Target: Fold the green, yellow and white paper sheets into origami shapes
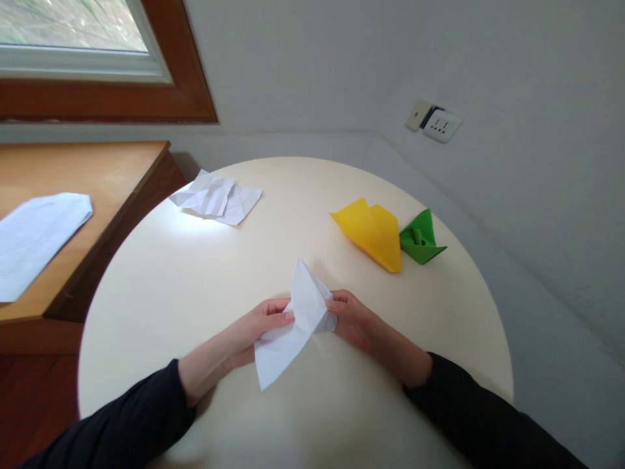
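White folded paper (297,322) sits between our hands just above the round surface (161,286), near its front edge. Our left hand (256,329) and right hand (354,319) each pinch a side, fingers closed on it. We judge the folding partly done: creases and a raised point show, but the lower flap hangs loose. Beyond it lie a yellow paper (371,231) and green paper (420,238), already folded; far left, a crumpled sheet (217,197).

Long black sleeves cover both arms to the wrists.
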Motion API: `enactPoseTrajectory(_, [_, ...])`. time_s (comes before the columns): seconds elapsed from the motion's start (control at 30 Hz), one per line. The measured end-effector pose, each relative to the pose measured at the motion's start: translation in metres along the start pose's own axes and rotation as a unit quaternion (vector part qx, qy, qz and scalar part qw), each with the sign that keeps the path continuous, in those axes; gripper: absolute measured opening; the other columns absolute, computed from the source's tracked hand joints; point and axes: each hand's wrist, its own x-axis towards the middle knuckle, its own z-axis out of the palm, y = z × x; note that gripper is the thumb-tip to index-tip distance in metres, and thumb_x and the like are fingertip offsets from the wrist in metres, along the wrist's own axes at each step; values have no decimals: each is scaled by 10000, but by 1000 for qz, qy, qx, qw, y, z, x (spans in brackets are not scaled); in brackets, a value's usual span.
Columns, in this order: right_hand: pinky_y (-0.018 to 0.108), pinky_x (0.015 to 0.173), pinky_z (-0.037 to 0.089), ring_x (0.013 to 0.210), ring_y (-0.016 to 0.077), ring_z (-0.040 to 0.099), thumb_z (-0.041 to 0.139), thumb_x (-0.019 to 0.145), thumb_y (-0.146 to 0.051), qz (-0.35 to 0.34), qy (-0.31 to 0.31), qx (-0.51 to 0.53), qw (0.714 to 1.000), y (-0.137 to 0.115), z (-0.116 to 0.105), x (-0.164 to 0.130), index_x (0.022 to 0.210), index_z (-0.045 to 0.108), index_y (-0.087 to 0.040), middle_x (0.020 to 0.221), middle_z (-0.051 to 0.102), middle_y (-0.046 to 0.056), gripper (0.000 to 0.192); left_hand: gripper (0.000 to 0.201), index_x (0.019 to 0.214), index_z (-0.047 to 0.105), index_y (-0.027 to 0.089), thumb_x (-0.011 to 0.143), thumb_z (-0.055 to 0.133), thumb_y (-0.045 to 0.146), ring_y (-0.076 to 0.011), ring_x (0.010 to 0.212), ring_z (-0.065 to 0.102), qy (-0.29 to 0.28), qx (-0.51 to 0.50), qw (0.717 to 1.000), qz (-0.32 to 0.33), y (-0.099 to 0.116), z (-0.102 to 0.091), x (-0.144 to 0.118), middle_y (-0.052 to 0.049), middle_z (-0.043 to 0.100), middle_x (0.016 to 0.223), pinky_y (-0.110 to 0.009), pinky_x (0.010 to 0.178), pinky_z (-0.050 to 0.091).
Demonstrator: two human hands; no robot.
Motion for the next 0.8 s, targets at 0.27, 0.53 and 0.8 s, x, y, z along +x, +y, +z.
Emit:
enactPoseTrajectory(0.27, [359,810,461,776,209,638,696,699,-421,11,-46,-5,999,-2,0,-1,858,695,-98,751,691,83,360,385,861,681,111,585,808,347,-87,529,569,27,6,1000,8,3,4,1,-38,657,684,-168,490,409])
enactPoseTrajectory(0.53, [346,791,452,704,187,622,761,613,-431,35,-6,-12,999,-6,1,-5,787,693,-114,729,685,57,368,279,802,658,122,640,771,319,-90,517,562,19,36,999,7,2,2,-1,-31,648,679,-173,477,396])
enactPoseTrajectory(0.8, [303,746,449,697,159,604,764,610,-452,23,-5,-22,999,-1,-2,-1,784,689,-113,723,677,44,388,301,785,659,120,615,787,333,-73,487,526,4,43,999,4,3,7,0,-14,629,639,-167,455,359])
